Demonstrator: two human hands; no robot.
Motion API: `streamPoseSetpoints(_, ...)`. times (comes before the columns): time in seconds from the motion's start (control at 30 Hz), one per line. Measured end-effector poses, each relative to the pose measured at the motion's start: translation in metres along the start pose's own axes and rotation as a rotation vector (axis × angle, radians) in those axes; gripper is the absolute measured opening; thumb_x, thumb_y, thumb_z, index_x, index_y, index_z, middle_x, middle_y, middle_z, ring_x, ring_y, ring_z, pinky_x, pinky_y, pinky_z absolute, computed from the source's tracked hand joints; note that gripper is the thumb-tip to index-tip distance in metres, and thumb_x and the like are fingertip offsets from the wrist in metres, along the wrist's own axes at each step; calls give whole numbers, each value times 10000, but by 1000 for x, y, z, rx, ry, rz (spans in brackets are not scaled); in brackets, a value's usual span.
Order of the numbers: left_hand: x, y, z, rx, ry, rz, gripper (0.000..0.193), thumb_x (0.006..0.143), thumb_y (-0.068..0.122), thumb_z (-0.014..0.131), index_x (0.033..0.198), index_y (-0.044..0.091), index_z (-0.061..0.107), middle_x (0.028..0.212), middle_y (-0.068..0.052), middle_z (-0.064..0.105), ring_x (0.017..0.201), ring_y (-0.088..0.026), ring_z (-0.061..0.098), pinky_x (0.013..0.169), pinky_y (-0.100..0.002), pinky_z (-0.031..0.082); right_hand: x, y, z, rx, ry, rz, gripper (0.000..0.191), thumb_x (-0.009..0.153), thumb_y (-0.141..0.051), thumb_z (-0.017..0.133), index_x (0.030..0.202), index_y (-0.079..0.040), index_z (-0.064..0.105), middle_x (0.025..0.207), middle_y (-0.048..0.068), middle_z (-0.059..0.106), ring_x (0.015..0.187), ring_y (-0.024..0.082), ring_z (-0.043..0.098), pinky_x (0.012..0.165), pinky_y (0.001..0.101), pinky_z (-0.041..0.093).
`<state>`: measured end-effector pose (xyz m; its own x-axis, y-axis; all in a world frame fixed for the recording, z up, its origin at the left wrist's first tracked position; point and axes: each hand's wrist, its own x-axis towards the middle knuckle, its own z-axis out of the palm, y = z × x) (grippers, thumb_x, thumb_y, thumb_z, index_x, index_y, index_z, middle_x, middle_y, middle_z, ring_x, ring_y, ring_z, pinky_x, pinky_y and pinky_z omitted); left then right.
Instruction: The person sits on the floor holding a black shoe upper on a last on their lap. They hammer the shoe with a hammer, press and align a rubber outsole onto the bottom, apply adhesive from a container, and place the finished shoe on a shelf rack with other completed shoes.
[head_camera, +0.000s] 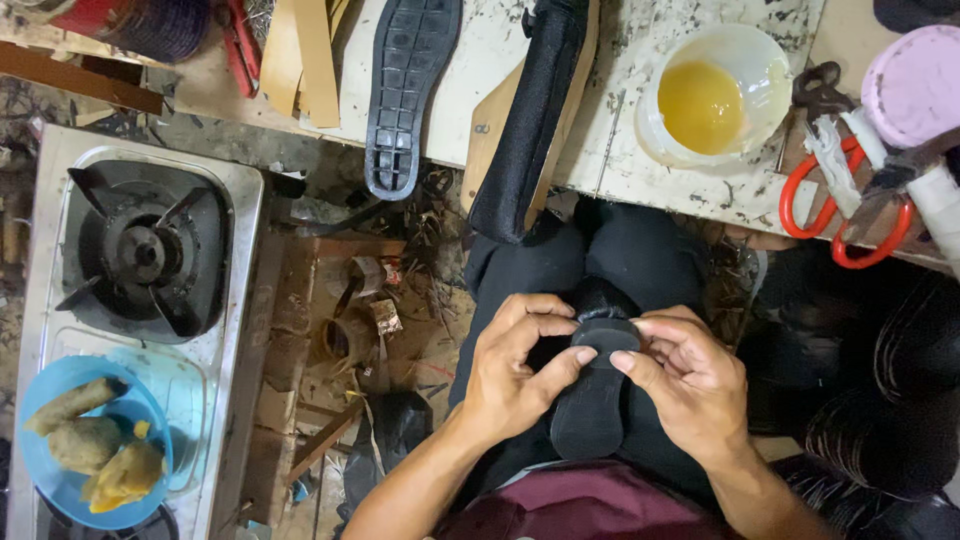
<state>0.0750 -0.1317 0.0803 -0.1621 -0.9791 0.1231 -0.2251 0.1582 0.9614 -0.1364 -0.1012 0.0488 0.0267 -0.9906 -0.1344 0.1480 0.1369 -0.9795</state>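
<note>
Cluttered with scraps, the floor lies below a stained white surface (640, 150) carrying a bowl of yellow glue (712, 95) and red scissors (838, 205). At the left stands a gas stove (140, 250). Over the lap, the left hand (515, 370) and right hand (690, 375) each have the grip clenched on a black shoe sole (592, 400).

A paint-stained white worktable (640, 150) spans the far side, a steel gas stove (150, 260) stands at left, and the dirt floor (350, 330) between them is littered with scraps.
</note>
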Motion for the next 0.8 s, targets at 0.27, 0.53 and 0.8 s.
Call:
streamPoseSetpoints(0.27, 19, 0, -13, 131, -110, 54, 314, 899, 187, 836, 1112, 30, 666, 1203, -134, 687, 1123, -288, 668, 984, -387, 551, 7, -7, 7, -79, 76, 126, 283, 863, 93, 736, 1133, 57, 660, 1057, 83, 682, 961, 134, 693, 833, 259, 590)
streamPoseSetpoints(0.53, 40, -3, -25, 389, -404, 285, 624, 831, 371, 749, 1334, 28, 611, 1454, -173, 597, 1519, -378, 387, 1263, -642, 151, 0, -6, 1, -34, 54, 73, 307, 859, 112, 731, 1152, 69, 650, 1072, 95, 666, 969, 145, 687, 846, 267, 588)
streamPoseSetpoints(0.8, 16, -3, -12, -44, -401, 340, 502, 890, 304, 764, 1206, -15, 539, 1391, -220, 547, 1429, -388, 522, 1300, -607, 308, -32, -14, 2, -107, -29, -136, 302, 859, 104, 733, 1143, 58, 641, 1116, 107, 662, 970, 161, 715, 844, 276, 615)
